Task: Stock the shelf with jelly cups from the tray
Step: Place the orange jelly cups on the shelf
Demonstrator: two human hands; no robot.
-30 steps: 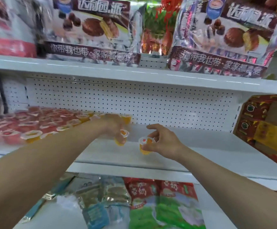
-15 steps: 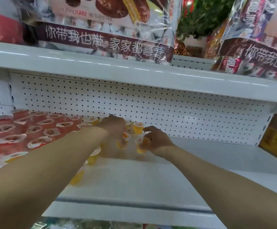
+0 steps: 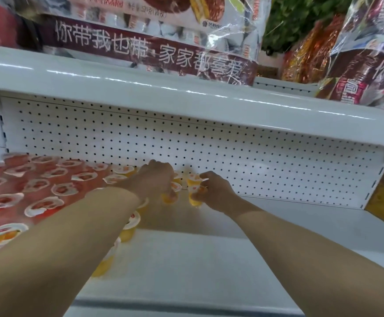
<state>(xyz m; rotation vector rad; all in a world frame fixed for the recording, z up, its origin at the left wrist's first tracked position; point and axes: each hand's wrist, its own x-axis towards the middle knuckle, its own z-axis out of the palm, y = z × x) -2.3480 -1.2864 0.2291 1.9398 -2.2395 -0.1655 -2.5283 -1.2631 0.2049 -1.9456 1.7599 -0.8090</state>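
Closest in, the white shelf point(image 3: 209, 266) has lots of bare room on the right side. A row of yellow cups point(image 3: 132, 221) runs along beside the left arm, very near it, so that arm should lift straight up later and not swing sideways, or it may knock them over. Farther in, the left hand point(image 3: 154, 179) has its fingers curled down over a yellow jelly cup point(image 3: 170, 197), low over the shelf. Just beside it, the right hand point(image 3: 214, 191) pinches a second yellow cup point(image 3: 195, 198) with its thumb and fingertips. It is a bit blurry there, so I cannot tell if the two cups touch the shelf yet. To do this part well, I think each cup should go down flat on its bottom, lid up, snug next to the others, in line with the cup at the back point(image 3: 193, 178). Then the fingers should open slowly, so nothing tips. Off to the left sit many red jelly cups point(image 3: 42, 205), so yellow should stay with yellow. Behind it all is the back wall point(image 3: 255, 156) with little holes. Above is the top shelf point(image 3: 186, 97) with big snack bags point(image 3: 152, 49). The tray is not in sight.
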